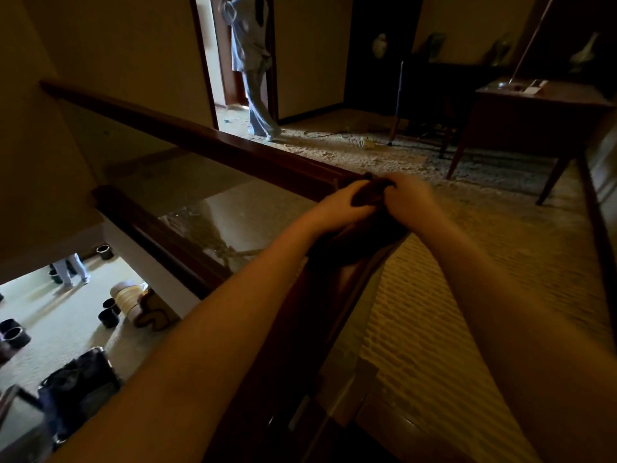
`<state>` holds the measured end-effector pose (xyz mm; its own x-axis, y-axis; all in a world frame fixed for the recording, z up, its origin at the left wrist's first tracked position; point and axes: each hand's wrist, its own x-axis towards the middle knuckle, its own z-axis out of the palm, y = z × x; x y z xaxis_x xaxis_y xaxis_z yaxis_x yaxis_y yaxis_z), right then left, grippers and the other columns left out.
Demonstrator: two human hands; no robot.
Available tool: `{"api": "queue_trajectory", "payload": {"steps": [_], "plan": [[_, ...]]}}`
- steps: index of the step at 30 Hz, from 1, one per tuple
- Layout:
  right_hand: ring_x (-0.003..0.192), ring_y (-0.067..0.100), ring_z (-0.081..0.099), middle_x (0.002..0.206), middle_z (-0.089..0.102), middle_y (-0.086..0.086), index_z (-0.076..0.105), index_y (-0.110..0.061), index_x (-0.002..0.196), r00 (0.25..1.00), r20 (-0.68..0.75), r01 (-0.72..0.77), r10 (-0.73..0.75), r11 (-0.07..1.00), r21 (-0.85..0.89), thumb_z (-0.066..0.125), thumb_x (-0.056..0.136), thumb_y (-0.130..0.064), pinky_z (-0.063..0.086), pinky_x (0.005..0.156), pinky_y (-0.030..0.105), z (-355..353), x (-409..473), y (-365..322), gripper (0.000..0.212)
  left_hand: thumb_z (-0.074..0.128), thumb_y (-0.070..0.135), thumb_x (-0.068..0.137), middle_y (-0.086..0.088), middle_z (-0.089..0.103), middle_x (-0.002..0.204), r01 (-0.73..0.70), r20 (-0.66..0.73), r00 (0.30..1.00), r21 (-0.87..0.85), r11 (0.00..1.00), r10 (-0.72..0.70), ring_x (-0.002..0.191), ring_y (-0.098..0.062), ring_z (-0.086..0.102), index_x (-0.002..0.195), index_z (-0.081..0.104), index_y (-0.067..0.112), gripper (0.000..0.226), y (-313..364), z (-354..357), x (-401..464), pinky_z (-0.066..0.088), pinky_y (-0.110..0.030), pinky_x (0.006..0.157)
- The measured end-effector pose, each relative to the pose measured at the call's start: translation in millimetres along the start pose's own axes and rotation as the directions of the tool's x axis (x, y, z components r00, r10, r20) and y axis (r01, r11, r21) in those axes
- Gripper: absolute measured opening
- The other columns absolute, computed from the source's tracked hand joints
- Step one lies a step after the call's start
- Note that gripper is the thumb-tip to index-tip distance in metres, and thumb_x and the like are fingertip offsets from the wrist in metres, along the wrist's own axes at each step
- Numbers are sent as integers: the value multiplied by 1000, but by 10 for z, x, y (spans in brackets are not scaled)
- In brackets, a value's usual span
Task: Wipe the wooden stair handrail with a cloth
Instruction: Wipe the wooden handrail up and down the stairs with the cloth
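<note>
**Dark Cloth Gathered at the Handrail Corner**

Dark fabric, the cloth point(367, 195), sits bunched between both hands directly on top of the wooden handrail point(207, 142), at the corner where the long rail meets the near section running toward the camera. The left hand point(344, 205) grips the cloth with fingers curled over it; the right hand point(410, 195) pinches the same bundle from the other side, fingers bent inward. Both hands touch the cloth and lie close against each other.

Handling, as judged: the cloth appears soft, light and fully pliable, so it conforms to the rail profile. Hold it as a folded pad under the palm rather than by a loose edge. The handrail is rigid, fixed and looks polished; its surface is probably smooth and somewhat slippery, so steady downward pressure is advisable. Below the handrail, a glass panel point(233, 215) is likely fragile; avoid leaning on it.

No brand, label or readable writing is visible on the cloth, the handrail or anything near it.
</note>
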<state>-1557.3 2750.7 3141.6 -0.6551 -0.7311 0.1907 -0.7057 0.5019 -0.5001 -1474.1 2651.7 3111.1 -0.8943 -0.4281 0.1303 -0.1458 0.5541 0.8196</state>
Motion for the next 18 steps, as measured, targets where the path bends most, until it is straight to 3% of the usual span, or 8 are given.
{"api": "queue_trajectory", "payload": {"steps": [2,4,8,10,14,16,18], "plan": [[85,19,55,119,59,8,48,-17,136,1000,-6,19,-19,998,56,35,97,-6,39,56,23,-56,-5,139,42,56,17,92,-14,42,139,26,67,997,82,996,-32,124,-27,46,144,25,14,61,20,3,182,40,-31,95],[82,16,54,115,59,3,47,-19,136,998,30,59,-61,997,56,35,98,-9,37,52,19,-19,-39,182,41,56,11,91,-17,38,140,56,41,998,2,998,-56,128,-29,41,143,23,10,62,-30,25,164,37,-29,96],[102,23,59,124,59,9,49,-16,134,992,40,115,-116,993,34,35,98,-12,45,75,24,108,-204,33,39,51,2,92,-14,43,133,69,-54,995,-218,974,-82,124,-25,44,140,28,6,54,-68,35,-201,43,-16,84],[101,24,60,121,61,8,53,-16,130,986,54,158,-159,987,13,36,97,-11,50,81,31,165,-368,-79,38,49,6,93,0,50,121,36,-99,993,-281,959,-66,114,-16,51,137,34,15,47,-106,54,-496,47,-8,74],[111,22,56,127,57,5,55,-16,128,948,93,305,-303,952,-8,37,96,-10,47,90,31,230,-686,-244,37,50,32,89,24,53,106,-23,-233,972,-223,975,-30,93,13,56,118,35,51,37,-258,228,-1157,44,-10,73],[111,23,56,128,57,6,53,-14,129,926,141,357,-350,934,-25,37,97,-8,48,93,33,222,-703,-228,36,48,40,81,27,51,104,7,-278,959,-190,982,-60,90,18,54,119,35,52,42,-282,274,-1212,42,-9,73],[109,25,58,130,56,8,47,-17,137,929,156,338,-336,941,20,35,99,-10,50,90,36,191,-597,-175,40,49,42,81,24,50,110,11,-260,963,-211,977,-67,97,11,55,128,36,40,49,-282,240,-1058,44,-13,79]]}}
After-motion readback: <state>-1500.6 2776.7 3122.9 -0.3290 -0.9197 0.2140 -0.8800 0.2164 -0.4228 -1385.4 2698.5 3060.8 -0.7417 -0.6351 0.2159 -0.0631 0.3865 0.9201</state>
